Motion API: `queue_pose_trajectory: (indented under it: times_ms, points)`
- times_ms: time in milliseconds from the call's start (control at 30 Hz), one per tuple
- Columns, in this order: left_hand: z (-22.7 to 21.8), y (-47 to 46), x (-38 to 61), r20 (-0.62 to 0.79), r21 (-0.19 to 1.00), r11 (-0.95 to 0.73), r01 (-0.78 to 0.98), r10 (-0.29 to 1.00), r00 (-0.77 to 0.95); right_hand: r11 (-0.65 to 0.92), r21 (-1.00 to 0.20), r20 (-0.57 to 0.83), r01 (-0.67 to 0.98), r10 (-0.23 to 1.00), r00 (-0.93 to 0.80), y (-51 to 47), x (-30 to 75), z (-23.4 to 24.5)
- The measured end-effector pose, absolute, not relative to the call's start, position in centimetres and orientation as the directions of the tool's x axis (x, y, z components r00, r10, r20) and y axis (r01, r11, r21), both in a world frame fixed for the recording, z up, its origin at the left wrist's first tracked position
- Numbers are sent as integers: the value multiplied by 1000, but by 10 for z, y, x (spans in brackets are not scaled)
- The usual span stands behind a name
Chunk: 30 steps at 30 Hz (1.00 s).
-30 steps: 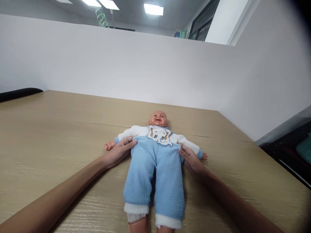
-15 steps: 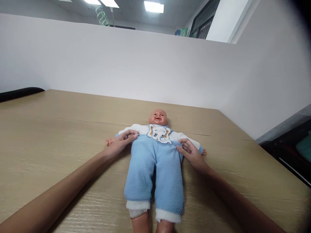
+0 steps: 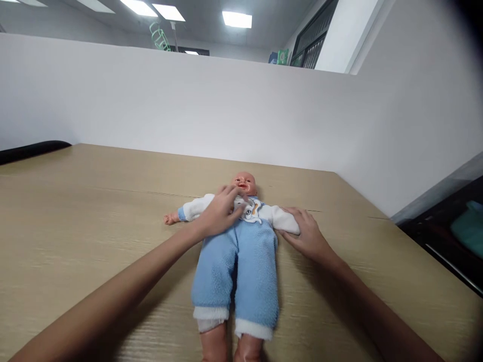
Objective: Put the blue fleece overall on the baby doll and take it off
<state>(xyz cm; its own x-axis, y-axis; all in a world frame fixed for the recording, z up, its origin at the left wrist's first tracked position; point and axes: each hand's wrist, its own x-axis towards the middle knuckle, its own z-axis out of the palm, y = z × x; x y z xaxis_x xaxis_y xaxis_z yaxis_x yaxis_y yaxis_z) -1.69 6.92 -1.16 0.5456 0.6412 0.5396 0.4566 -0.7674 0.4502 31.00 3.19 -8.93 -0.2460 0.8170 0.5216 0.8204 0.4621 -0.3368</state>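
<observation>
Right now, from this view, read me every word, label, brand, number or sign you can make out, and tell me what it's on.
No readable text anywhere.
Elephant patch on the doll: no lettering visible; the left hand covers part.
Green item beyond the wall: pale marking, too small to read.

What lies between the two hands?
Head view: part of the doll, with its elephant appliqué and one white sleeve, lies between the left hand and right hand.
</observation>
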Motion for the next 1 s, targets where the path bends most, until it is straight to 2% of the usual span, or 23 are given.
queue_pose_trajectory:
  times_ms: [100,167,300,433,533,667,800,867,933,1000]
  points:
    - [-10,84,19,479,345,-869,354,487,730,495,-401,475,771,832,-286,36,323,-87]
    - [-15,95,41,413,305,-895,326,433,801,476,-432,501,766,833,-234,34,323,-81]
    - [-29,110,68,298,278,-865,417,491,819,446,-444,570,777,810,-139,22,311,-65]
    - [-36,111,72,297,252,-867,430,492,818,491,-459,576,741,799,-172,12,299,-56]
    - [-37,107,69,328,227,-874,429,484,812,481,-623,519,617,844,-134,9,298,-54]
    - [-38,104,66,385,197,-885,422,466,797,396,-859,389,324,917,-88,8,300,-54]
    - [-39,105,57,509,319,-883,345,467,723,337,-938,341,75,939,50,15,303,-62]
    - [-40,106,50,568,416,-861,292,496,657,275,-961,275,15,960,56,19,302,-72]
    - [-42,108,43,614,530,-822,209,542,573,216,-972,213,96,976,-33,21,298,-82]
    - [-42,110,35,626,648,-752,118,614,480,249,-929,207,273,963,-175,20,291,-89]
